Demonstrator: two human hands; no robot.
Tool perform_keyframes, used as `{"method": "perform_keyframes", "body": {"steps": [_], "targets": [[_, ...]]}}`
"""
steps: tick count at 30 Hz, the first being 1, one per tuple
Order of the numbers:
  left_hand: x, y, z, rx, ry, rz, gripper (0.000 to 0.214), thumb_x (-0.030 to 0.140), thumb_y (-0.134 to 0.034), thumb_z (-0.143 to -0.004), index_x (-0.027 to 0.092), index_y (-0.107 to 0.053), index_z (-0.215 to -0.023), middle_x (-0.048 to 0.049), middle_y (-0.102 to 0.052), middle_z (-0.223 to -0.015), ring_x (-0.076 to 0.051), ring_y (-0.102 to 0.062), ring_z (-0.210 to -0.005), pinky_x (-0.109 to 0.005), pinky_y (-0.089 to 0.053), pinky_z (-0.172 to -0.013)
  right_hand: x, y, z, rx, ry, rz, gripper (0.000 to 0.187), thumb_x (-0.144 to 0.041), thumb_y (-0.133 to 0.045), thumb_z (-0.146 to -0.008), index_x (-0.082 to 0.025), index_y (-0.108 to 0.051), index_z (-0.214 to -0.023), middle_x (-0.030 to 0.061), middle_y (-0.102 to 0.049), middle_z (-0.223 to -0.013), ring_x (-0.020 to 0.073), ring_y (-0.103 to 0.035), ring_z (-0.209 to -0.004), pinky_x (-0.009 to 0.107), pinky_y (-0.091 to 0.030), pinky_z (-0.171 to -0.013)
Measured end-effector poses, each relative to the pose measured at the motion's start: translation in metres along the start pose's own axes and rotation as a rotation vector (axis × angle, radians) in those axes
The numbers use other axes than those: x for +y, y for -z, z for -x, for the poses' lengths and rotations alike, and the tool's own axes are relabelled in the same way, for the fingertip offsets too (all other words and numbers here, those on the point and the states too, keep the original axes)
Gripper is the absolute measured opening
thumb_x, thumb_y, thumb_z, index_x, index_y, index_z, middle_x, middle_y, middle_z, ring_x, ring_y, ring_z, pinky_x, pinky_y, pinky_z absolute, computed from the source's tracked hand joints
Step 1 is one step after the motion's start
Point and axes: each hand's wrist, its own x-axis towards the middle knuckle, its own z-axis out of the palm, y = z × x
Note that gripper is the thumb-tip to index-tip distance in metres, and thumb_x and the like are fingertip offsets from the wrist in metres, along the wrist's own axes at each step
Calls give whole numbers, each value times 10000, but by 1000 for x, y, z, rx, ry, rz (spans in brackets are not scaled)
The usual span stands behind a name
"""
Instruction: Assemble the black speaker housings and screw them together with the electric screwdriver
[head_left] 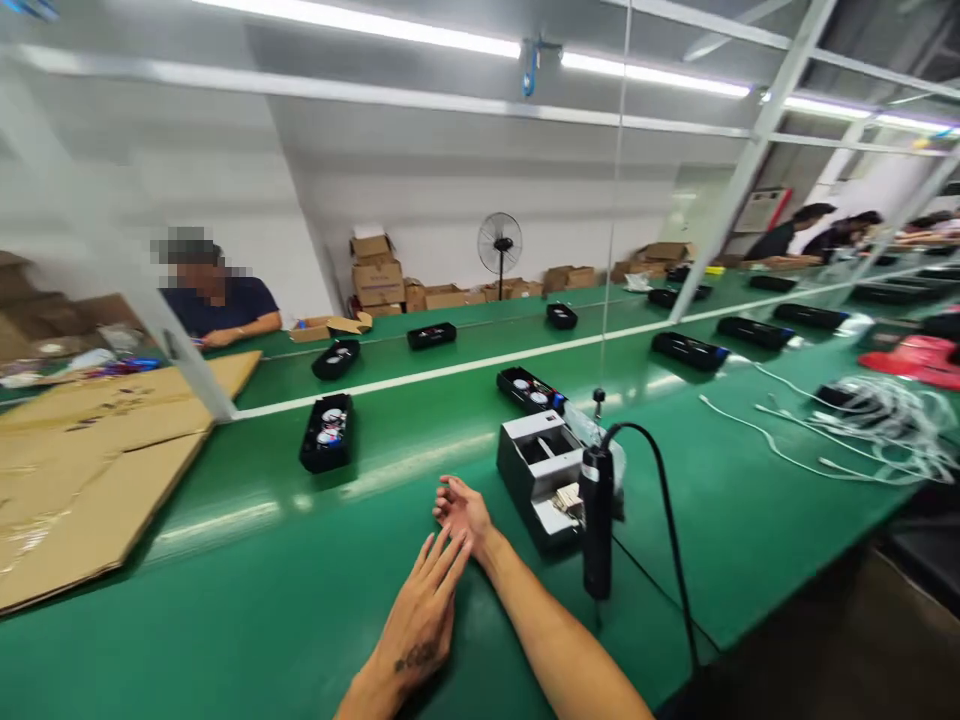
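Note:
My left hand [424,610] lies flat over the green belt [247,600] with fingers stretched, its fingertips touching my right hand [461,508]. My right hand hovers just beyond it, fingers loosely apart, holding nothing. Right of my right hand stands a grey jig box [541,470] with open compartments. A black electric screwdriver [597,525] hangs upright beside the jig on a black cable [667,520]. A black tray with round parts [327,432] lies on the belt to the far left of my hands.
Flattened cardboard [97,460] covers the belt's left end. Several black trays [688,350] lie along the belts. White cables [862,430] pile at right beside a red object [919,358]. A seated person [217,300] works at far left; more people [817,232] at far right. A fan [500,244] and cartons stand behind.

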Motion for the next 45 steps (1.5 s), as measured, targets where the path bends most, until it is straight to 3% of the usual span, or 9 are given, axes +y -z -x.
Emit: {"method": "perform_keyframes", "body": {"steps": [5, 10, 15, 19, 21, 24, 33, 38, 45], "targets": [[55, -4, -3, -202, -163, 148, 1191, -67, -446, -669, 212, 54, -1713, -102, -246, -1768, -324, -258, -1633, -602, -388, -1290, -1, 8, 2, 38, -70, -72, 117, -161, -805, -839, -191, -696, -867, -14, -655, -693, 134, -562, -584, 255, -496, -582], [72, 2, -2, -247, -278, 252, 1197, -30, -461, -645, 190, 29, -1715, -121, -260, -1763, -308, -268, -1632, -588, -379, -1300, -2, 7, 2, 36, -98, -121, 120, -92, -769, -848, -181, -694, -877, -18, -656, -705, 123, -547, -582, 244, -493, -587], [78, 19, -2, -205, -441, 377, 968, 31, -503, -652, 172, -394, -1604, -99, -470, -1682, -326, -268, -1640, -590, -414, -1280, -4, 7, 3, 44, -121, -145, 125, -69, -727, -858, -184, -687, -885, -20, -652, -711, 125, -543, -591, 241, -489, -584], [83, 19, -1, -109, -438, 512, 518, 67, -546, -767, 216, -657, -1251, -73, -782, -1301, -273, -588, -1427, -455, -504, -1212, -7, 5, 4, 61, -135, -159, 122, -54, -698, -851, -171, -683, -882, -7, -652, -711, 123, -539, -587, 240, -481, -581], [83, 15, -2, -60, -428, 543, 412, 80, -551, -810, 222, -671, -1178, -45, -819, -1110, -233, -696, -1216, -403, -536, -1158, -8, 4, 5, 65, -139, -165, 119, -49, -687, -852, -163, -686, -887, -3, -650, -709, 122, -538, -586, 238, -478, -581], [81, 14, -6, -13, -405, 519, 421, 64, -512, -833, 202, -664, -1201, -57, -804, -1123, -225, -700, -1134, -405, -558, -1116, -9, 3, 7, 64, -142, -167, 125, -45, -686, -847, -163, -687, -889, -3, -647, -705, 124, -536, -591, 238, -475, -584], [76, 7, 0, -1, -343, 398, 769, -13, -491, -675, 182, -515, -1418, -161, -542, -1606, -293, -427, -1549, -554, -478, -1225, -8, 4, 7, 49, -134, -165, 118, -62, -722, -829, -170, -699, -871, -12, -648, -702, 118, -531, -588, 228, -481, -574], [84, 8, -1, 21, -320, 516, 743, 22, -522, -636, 203, -547, -1356, -173, -596, -1502, -320, -547, -1411, -546, -555, -1131, -6, 6, 6, 40, -125, -160, 133, -68, -751, -805, -179, -705, -862, -13, -652, -694, 119, -531, -585, 231, -482, -567], [88, 18, -10, 11, -425, 664, 503, 13, -474, -774, 198, -575, -1232, -123, -750, -1162, -248, -677, -1104, -423, -602, -999, -6, 7, 6, 42, -117, -157, 122, -72, -732, -799, -173, -707, -862, -13, -651, -688, 112, -534, -582, 222, -477, -574]]}}
